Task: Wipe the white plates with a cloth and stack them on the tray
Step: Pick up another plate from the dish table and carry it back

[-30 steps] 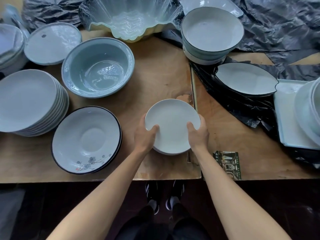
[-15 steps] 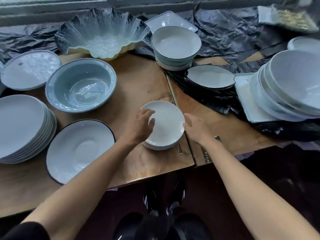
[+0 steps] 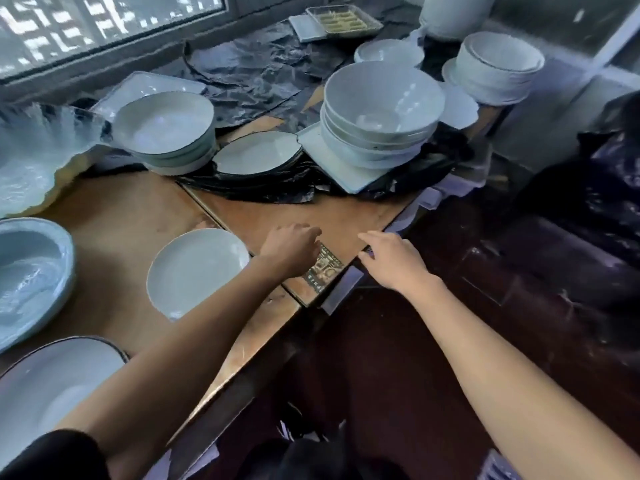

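— One plate [image 3: 197, 271] near the hands?
— Yes, white, round, so no long axis; it lies flat, face up, on the table [image 3: 117, 216], just left of the left wrist, touched by neither hand.
— And the hands?
— Left hand [image 3: 289, 252] hangs over the table's front edge, fingers loosely bent, holding nothing, beside a card [image 3: 323, 268]. Right hand [image 3: 391, 261] is past the corner, fingers relaxed, also holding nothing.
— The tray [image 3: 332, 164]?
— Far right, one white square tray carrying a bowl stack [image 3: 381, 112]; I can't count the bowls exactly.
— Others?
— One leaf plate [image 3: 256, 154] and a second bowl stack [image 3: 166, 129] behind; one blue basin [image 3: 31, 275] left.
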